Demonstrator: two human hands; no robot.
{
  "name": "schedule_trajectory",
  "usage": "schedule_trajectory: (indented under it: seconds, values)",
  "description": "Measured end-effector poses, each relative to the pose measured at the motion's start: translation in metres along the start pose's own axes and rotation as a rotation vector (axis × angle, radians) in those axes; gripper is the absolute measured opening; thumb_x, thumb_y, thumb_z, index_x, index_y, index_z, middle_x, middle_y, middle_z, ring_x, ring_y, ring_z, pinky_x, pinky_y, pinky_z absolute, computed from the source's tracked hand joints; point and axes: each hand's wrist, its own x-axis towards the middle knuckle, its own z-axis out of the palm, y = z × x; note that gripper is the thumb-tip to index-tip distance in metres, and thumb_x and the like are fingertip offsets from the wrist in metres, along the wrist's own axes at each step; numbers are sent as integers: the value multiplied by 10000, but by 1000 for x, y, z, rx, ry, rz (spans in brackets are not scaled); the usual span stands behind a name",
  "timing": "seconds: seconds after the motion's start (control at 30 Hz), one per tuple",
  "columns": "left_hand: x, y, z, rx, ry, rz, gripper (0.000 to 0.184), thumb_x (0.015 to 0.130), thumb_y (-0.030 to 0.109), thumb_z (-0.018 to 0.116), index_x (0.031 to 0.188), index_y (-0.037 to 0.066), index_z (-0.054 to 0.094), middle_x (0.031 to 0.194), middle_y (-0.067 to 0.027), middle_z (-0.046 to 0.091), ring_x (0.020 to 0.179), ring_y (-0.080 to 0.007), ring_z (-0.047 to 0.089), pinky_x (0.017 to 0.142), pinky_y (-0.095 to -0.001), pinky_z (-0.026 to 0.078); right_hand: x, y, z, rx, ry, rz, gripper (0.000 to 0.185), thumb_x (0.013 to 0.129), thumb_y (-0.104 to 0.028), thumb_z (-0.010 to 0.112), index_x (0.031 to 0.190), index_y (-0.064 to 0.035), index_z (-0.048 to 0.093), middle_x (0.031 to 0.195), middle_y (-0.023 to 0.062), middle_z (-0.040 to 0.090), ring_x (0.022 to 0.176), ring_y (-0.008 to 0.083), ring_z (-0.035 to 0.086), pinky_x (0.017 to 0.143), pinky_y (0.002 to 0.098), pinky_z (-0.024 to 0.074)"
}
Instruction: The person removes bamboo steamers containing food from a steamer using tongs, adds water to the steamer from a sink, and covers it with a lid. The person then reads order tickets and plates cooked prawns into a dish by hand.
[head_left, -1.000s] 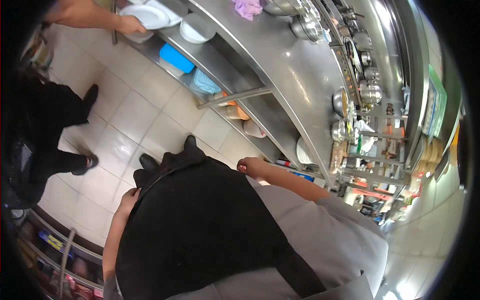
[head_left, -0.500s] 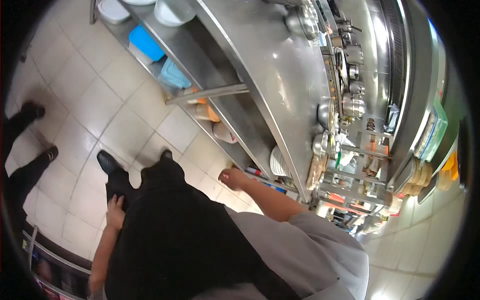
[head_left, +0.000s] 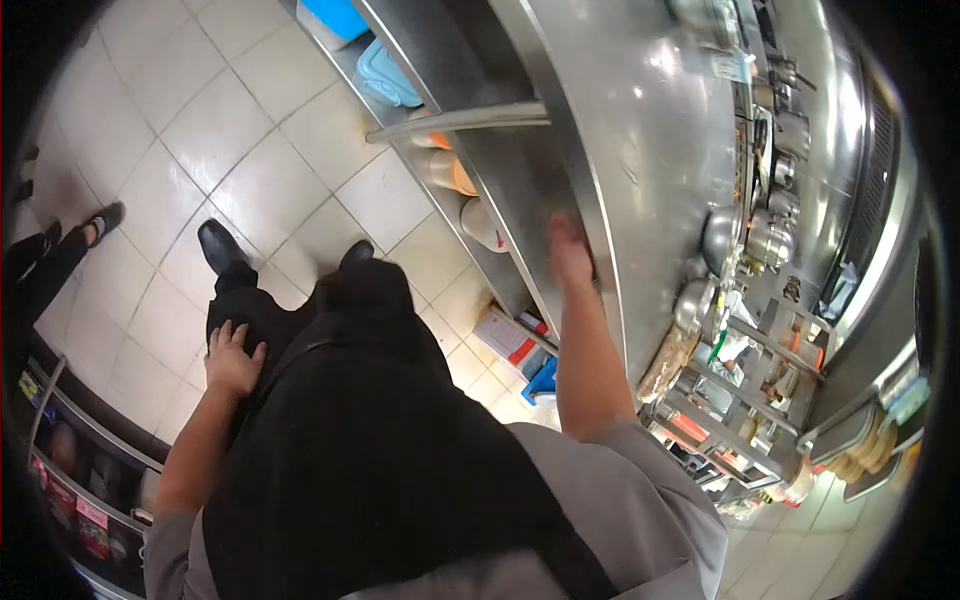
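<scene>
My left hand lies on the dark trousers over my thigh, its fingers spread and nothing in it. My right hand is stretched forward to the edge of the steel counter, over the shelf space beneath it. Motion smears its fingers, so their shape and any contact are unclear. Close to that hand, on the lower shelf, are a white tub and orange-lidded containers. A black apron covers my front.
Metal bowls and pots stand along the counter's far side. A light blue container sits on the lower shelf. Another person's legs are at the left, near a shelf unit. White tiles cover the floor.
My right hand has moved forward to the counter edge. The view has shifted, and the plate stack seen earlier beneath the counter is now hidden about my right arm. The other person's legs have changed position.
</scene>
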Motion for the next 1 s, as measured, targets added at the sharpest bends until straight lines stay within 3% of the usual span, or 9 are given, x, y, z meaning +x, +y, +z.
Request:
schedule_trajectory:
  seconds: [0.07,0.13,0.2,0.23,0.37,0.73,1.0]
  values:
    - [3,1,6,21,17,-18,605,898,440,574,1413,142,461,1542,-130,314,1438,-324,250,1123,-505,299,54,-11,13,-210,327,-125,563,998,-478,398,1352,-56,516,1437,175,475,1336,370,424,1113,434,305]
    - [3,-1,14,26,33,-18,603,892,420,585,1412,140,462,1542,-128,315,1437,-324,251,1125,-501,294,110,-7,30,5,314,-46,590,1000,-479,380,1405,-58,468,1459,173,450,1357,364,398,1129,415,275]
    - [5,-8,19,22,64,-12,604,886,402,595,1412,138,463,1540,-127,319,1434,-323,257,1127,-496,288,207,59,76,-205,456,-293,562,1001,-439,390,1416,-66,460,1446,180,462,1336,372,421,1129,418,274]
    - [5,-11,22,29,86,-7,598,876,383,610,1400,130,472,1530,-128,333,1423,-326,273,1122,-492,290,217,32,69,-104,323,56,538,997,-419,410,1387,-57,490,1422,184,485,1327,368,431,1121,427,285]
    - [4,-26,24,-14,122,29,578,865,367,631,1375,132,494,1520,-130,344,1418,-332,279,1115,-490,293,251,-21,65,-51,349,86,501,978,-386,439,1350,-58,511,1380,183,506,1289,372,453,1093,433,309]
    - [11,-37,3,0,96,33,603,858,370,644,1392,138,490,1527,-134,336,1424,-334,271,1115,-489,293,267,-49,45,-1,448,57,401,927,-295,517,1248,-59,566,1264,179,563,1184,382,513,1015,449,374]
    - [16,-40,-20,8,103,65,599,848,355,660,1376,122,499,1507,-149,364,1413,-338,288,1113,-488,300,200,-38,53,49,600,-30,332,889,-229,573,1173,-60,607,1180,177,605,1107,389,556,959,462,422]
